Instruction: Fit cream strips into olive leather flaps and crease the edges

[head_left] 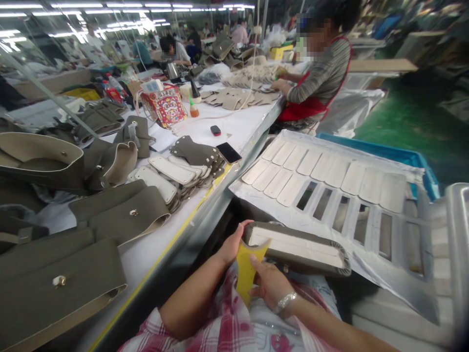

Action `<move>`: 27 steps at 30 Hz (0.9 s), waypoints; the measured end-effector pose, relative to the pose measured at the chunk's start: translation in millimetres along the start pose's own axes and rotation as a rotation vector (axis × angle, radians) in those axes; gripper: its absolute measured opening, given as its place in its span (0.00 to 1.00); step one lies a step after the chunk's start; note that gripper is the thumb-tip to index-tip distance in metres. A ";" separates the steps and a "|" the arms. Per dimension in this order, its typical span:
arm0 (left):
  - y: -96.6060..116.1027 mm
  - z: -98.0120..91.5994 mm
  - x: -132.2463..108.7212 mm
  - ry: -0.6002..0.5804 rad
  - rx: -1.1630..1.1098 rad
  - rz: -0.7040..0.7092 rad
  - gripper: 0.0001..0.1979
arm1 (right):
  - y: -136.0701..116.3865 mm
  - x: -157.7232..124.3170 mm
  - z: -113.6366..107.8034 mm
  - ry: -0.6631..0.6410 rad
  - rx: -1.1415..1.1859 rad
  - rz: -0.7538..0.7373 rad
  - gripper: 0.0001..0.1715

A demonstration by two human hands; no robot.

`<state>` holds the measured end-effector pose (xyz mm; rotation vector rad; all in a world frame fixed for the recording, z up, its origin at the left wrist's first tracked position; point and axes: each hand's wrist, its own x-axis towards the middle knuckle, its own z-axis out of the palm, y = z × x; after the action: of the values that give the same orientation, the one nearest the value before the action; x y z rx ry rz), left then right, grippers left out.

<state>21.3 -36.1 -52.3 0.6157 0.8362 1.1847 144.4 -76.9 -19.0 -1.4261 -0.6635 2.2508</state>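
Note:
Across my lap lies a dark olive bag piece [298, 247] with a pale base panel and gathered, folded edges at its rounded ends. My left hand [234, 243] grips its near left end, the thumb at the top edge. In my right hand [271, 282] is a flat yellow scraper [247, 271] with a concave, notched upper edge, pinched between thumb and fingers. The scraper's upper edge stands against the left end of the bag piece. Whether it touches the folded edge, I cannot tell.
On the right, a white sheet-covered board [326, 215] carries rows of pale panels [331, 168], with a blue crate [384, 151] behind. Olive bags [120, 210], stacked straps [172, 168] and a phone [229, 153] lie on the left table. A co-worker [318, 78] sits beyond.

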 end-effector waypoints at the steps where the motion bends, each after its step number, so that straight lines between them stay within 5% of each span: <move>1: 0.2 0.9 1.0 0.013 0.024 0.004 0.27 | -0.2 1.6 -2.4 -0.006 -0.006 0.003 0.15; 19: 11.4 12.7 13.2 0.111 0.634 -0.017 0.23 | 1.4 12.5 -20.4 -0.036 0.117 0.019 0.26; 27: 8.2 15.2 17.7 0.126 0.711 -0.013 0.20 | 5.1 11.3 -20.3 -0.007 0.188 -0.028 0.25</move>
<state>32.0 -16.7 -41.4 1.1132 1.3823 0.9025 158.0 -71.1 -37.7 -1.3109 -0.4575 2.2319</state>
